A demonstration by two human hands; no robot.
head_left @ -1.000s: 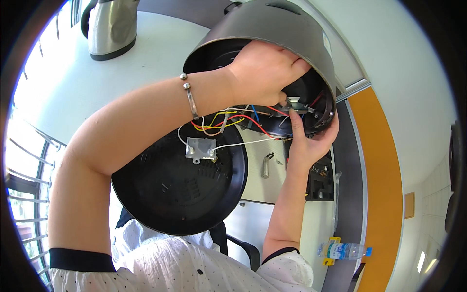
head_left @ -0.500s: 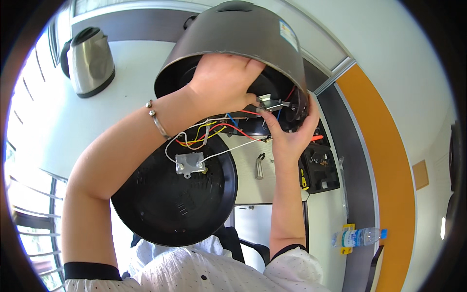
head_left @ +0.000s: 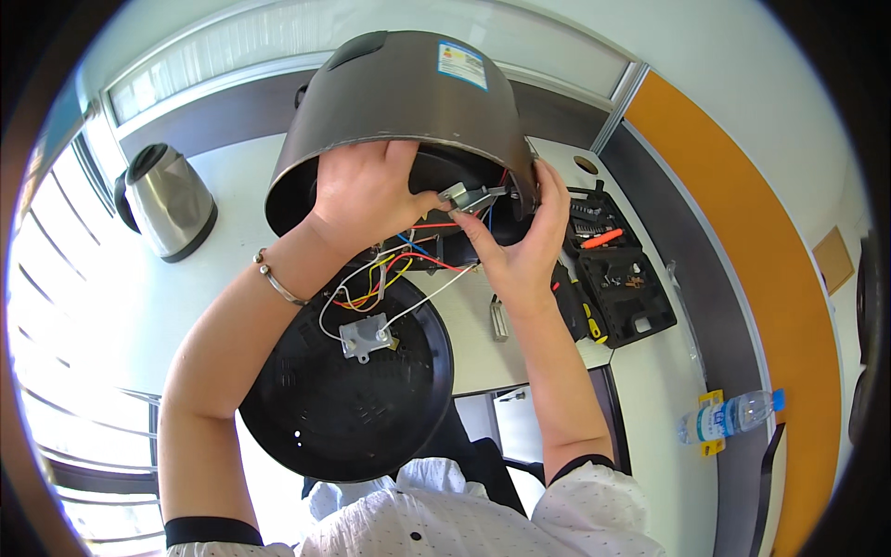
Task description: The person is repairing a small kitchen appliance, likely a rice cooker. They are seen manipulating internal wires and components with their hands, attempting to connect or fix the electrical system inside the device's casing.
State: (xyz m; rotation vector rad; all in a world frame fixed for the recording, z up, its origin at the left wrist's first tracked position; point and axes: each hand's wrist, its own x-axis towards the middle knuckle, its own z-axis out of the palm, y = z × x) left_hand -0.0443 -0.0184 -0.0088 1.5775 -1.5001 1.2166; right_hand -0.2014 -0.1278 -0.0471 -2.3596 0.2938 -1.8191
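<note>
A dark grey cylindrical appliance housing [head_left: 385,93] lies tilted on its side. My left hand [head_left: 357,195] reaches inside it, fingertips partly hidden and thumb at a silver metal bracket [head_left: 471,197]. My right hand [head_left: 520,255] grips the housing's right rim, fingers outside and thumb at that bracket. Red, blue, yellow and white wires [head_left: 390,274] hang from the opening to a translucent terminal box [head_left: 364,336] on a round black base [head_left: 343,418] below my hands.
A steel kettle [head_left: 172,204] stands left on the white desk [head_left: 148,306]. An open black tool case [head_left: 650,311] with bits and screwdrivers lies right, beside a small metal part [head_left: 499,320]. A water bottle [head_left: 729,418] is at lower right; a partition [head_left: 557,102] runs behind.
The view has shifted, so the housing and both hands appear farther left and more of the tool case shows. Both hands remain on the housing and bracket with little change in grip.
</note>
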